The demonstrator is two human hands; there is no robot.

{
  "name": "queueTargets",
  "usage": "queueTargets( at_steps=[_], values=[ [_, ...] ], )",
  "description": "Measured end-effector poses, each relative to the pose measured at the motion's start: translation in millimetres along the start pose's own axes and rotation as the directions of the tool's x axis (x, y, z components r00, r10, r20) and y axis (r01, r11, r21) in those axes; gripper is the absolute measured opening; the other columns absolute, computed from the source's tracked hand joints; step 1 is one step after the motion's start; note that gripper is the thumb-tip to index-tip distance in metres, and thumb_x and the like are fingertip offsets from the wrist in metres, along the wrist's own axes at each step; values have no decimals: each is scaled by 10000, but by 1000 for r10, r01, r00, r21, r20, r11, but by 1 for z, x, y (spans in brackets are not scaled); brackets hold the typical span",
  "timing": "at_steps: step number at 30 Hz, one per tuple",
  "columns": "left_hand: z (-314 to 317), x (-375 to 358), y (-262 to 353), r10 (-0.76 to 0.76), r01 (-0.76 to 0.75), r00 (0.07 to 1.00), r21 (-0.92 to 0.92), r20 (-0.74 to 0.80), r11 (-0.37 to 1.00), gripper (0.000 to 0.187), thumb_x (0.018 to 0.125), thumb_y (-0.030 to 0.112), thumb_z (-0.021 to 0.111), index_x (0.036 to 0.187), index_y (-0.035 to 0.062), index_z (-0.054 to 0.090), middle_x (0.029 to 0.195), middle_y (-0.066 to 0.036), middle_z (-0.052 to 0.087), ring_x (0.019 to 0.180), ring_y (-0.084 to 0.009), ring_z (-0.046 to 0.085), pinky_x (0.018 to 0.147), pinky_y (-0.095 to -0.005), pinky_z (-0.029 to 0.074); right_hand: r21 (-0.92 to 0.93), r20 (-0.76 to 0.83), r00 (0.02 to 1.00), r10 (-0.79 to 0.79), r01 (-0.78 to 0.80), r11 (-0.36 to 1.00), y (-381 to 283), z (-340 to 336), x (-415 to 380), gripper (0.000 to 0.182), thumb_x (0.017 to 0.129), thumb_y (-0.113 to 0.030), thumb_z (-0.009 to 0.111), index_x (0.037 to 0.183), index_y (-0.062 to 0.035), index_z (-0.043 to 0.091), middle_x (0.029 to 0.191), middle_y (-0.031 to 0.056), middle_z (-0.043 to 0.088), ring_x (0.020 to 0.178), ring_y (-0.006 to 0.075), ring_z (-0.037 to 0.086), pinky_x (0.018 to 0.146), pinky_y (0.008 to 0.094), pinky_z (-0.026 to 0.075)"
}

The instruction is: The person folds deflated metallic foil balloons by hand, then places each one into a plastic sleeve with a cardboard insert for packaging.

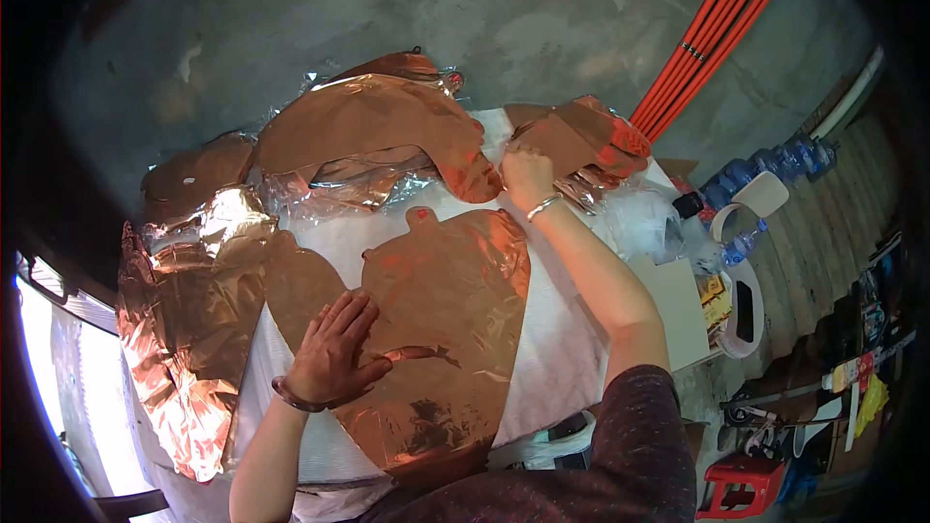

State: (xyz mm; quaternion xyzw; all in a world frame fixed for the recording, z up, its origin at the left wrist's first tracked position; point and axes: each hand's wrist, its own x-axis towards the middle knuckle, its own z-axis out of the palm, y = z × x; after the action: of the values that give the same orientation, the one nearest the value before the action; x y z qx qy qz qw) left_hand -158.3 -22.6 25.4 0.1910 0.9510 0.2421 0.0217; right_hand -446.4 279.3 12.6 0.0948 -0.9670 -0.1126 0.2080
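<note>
A large flat copper-coloured foil balloon (446, 300) with a small tab at its top lies on the white-covered table in front of me. My left hand (336, 353) rests on its left part, fingers stretched out and palm down. Farther out, my right hand (528, 177) is closed with curled fingers, between a big curved foil piece (363, 116) and a stack of folded foil pieces (572, 140). What its fingers hold, if anything, is hidden. Another rounded foil piece (295, 276) sits left of the balloon, partly beneath it.
Crumpled shiny foil (194, 339) covers the table's left side. Clear plastic bags (639, 223) lie at the right, near a pale board (668, 310) and a white container (744, 305). Orange pipes (712, 39) run along the wall; a red stool (741, 484) stands lower right.
</note>
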Motion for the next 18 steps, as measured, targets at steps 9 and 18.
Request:
queueTargets(
  at_steps=[9, 18],
  values=[
    [1, -1, 2, 27, -27, 999, -2, -17, 1000, 763, 778, 409, 705, 1380, 24, 441, 1457, -195, 391, 1384, -387, 314, 1095, -514, 285, -84, -155, 966, -207, 196, 977, 20, -11, -23, 431, 833, -312, 635, 1171, -53, 573, 1061, 122, 629, 988, 285, 602, 821, 421, 477],
    [2, -2, 0, 39, -39, 999, 15, -26, 999, 771, 782, 433, 708, 1385, 36, 437, 1457, -180, 395, 1386, -378, 313, 1094, -511, 290, -171, -182, 932, -315, 285, 943, 0, -14, -24, 413, 820, -209, 600, 1193, -36, 558, 1030, 76, 643, 1000, 254, 612, 792, 409, 484]
  ],
)
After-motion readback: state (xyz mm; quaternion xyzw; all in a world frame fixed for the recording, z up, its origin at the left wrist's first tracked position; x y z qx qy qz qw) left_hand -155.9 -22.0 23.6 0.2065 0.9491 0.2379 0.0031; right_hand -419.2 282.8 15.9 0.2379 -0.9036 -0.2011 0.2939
